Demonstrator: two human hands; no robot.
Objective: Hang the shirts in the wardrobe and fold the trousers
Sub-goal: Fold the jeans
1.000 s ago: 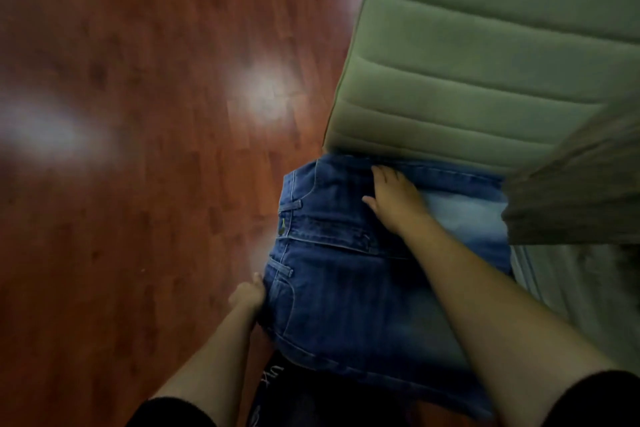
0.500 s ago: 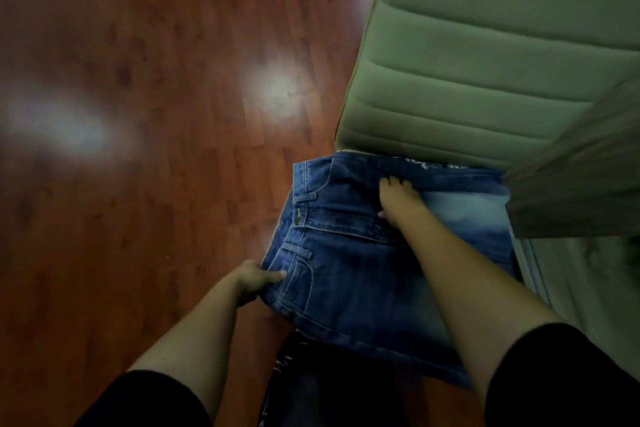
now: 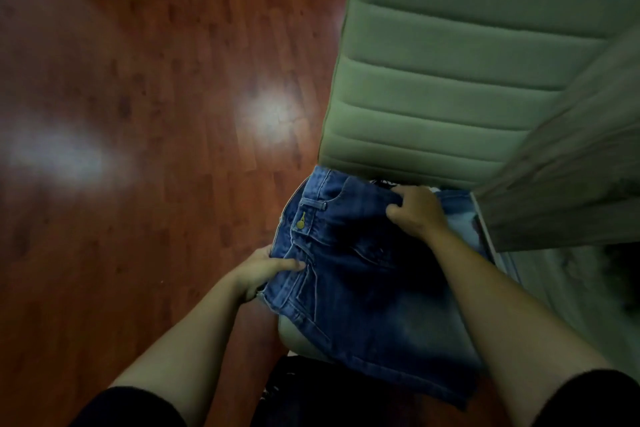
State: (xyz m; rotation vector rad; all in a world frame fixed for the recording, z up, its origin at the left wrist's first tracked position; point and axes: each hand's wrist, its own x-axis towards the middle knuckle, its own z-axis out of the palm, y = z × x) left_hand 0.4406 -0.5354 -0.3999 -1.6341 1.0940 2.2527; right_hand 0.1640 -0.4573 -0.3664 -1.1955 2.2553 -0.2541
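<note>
A folded pair of blue jeans (image 3: 374,295) is held in front of me, its waistband and brass button facing up and left. My left hand (image 3: 265,270) grips the jeans' left edge near the fly, thumb on top. At the far upper edge my right hand (image 3: 417,210) clutches the denim with curled fingers. A dark garment (image 3: 311,395) lies beneath the jeans at the bottom of the view.
A green padded headboard or cushion (image 3: 450,80) rises just beyond the jeans. A grey bedcover (image 3: 571,184) lies to the right. Glossy red-brown wooden floor (image 3: 138,149) fills the left half.
My right hand went from lying flat on the jeans to clutching their far edge. My left hand took a firmer grip on the left edge, and the jeans have lifted and bunched.
</note>
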